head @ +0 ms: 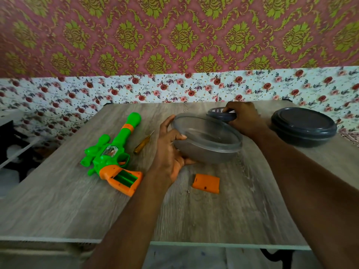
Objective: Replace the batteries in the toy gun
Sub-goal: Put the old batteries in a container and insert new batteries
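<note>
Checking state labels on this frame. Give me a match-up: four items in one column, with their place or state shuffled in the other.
Things:
1 toy gun
2 orange battery cover
3 clear bowl
4 dark lid

States:
a gripped by the right hand
b grip compartment open
c held at the rim by the left hand
d lying loose on the table

Pairs: 1-b; 2-d; 3-c; 4-a
</note>
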Tool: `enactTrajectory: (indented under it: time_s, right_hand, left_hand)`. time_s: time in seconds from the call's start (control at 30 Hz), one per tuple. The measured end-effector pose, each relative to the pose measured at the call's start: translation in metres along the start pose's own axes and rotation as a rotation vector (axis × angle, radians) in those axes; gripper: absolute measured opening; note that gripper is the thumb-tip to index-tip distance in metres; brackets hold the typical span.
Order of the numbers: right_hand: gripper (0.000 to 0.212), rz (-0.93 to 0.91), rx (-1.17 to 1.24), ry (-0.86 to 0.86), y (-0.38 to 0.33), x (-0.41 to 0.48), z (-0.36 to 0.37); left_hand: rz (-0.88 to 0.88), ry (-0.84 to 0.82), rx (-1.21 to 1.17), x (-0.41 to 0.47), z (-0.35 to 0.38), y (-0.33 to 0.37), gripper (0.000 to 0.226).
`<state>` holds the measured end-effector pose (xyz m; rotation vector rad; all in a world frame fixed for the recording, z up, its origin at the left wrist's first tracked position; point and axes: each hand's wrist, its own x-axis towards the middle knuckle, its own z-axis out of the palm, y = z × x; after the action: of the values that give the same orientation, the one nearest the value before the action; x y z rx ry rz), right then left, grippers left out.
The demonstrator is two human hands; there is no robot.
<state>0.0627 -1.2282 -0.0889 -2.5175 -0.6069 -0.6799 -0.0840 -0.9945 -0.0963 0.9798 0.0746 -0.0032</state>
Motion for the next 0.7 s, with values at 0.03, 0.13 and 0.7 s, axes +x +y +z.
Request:
enactTrajectory:
  time_s: [0.03, 0.13, 0.7]
  right_hand:
    - [0.018, 0.013, 0.008, -0.019, -0.001, 0.000, -0.001]
    - [0.027, 0.081, -0.043, -0.144, -0.008, -0.004, -0.007]
    - [0.022, 0.397, 0.323, 0.118, -0.038, -0.065, -0.024]
  left_hand:
    - [0.001, -0.001, 0.007, 0.000, 0.000, 0.001, 0.071]
    - [-0.005, 0.027, 0.005, 0.000, 0.000, 0.003, 0.065]
    - [-0.048, -0.008, -0.089, -0.007, 0.003, 0.001, 0.061]
